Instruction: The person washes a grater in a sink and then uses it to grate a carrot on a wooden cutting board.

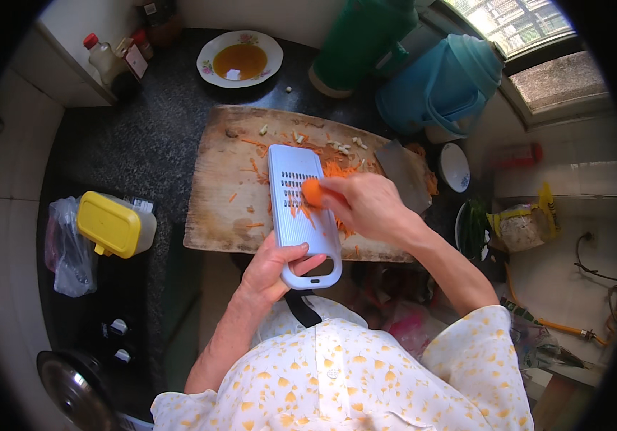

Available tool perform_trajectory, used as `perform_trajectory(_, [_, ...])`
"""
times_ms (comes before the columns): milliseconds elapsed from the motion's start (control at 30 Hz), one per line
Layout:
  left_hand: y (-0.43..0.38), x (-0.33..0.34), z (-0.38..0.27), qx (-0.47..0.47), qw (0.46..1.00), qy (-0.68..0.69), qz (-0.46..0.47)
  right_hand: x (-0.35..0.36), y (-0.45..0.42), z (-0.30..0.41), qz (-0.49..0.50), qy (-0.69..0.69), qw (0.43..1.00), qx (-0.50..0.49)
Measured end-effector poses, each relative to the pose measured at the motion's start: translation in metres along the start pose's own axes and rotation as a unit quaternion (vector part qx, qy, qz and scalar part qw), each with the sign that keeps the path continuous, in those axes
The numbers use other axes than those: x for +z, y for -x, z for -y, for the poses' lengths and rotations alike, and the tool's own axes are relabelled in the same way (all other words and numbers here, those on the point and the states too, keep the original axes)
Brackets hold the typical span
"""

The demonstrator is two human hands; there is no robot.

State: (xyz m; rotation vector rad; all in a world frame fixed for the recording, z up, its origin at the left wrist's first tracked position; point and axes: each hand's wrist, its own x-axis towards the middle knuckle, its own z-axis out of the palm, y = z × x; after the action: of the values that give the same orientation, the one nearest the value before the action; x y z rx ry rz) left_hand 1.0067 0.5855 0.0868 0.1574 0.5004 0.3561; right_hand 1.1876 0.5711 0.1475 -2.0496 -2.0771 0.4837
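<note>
My left hand (273, 266) grips the handle end of a pale blue plastic grater (300, 226), which is tilted over a worn wooden cutting board (214, 204). With my right hand (368, 204) I hold a piece of carrot (312, 193) against the grater's metal teeth. Orange shreds cling to the grater just below the carrot. A heap of shredded carrot (339, 168) lies on the board behind the grater, partly hidden by it and by my right hand. Small pale chopped pieces (339, 147) are scattered near the board's far edge. A cleaver's broad blade (403, 175) rests at the board's right.
Beyond the board are a flowered plate (273, 67) with brown liquid, a green thermos (362, 43) and a blue thermos (432, 86). At right stand a white bowl (454, 168) and a dish of green vegetables (473, 229). A yellow-lidded container (109, 223) is at left.
</note>
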Motion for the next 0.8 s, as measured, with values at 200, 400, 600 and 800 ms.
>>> perform_trajectory(200, [-0.002, -0.004, 0.011, -0.041, 0.998, 0.041, -0.002, 0.025, -0.016, 0.0, -0.001, 0.019, 0.999, 0.028])
perform_trajectory(400, [-0.001, -0.002, 0.006, -0.032, 0.999, 0.037, 0.005, 0.009, -0.014, -0.002, -0.014, -0.001, 1.0, 0.01])
perform_trajectory(600, [-0.004, 0.003, 0.013, -0.019, 1.0, 0.017, -0.017, 0.021, -0.01, 0.015, 0.037, 0.047, 0.998, 0.019])
perform_trajectory(800, [-0.002, -0.008, 0.003, -0.037, 0.999, 0.021, -0.008, 0.001, -0.014, 0.017, 0.016, 0.009, 0.999, -0.029])
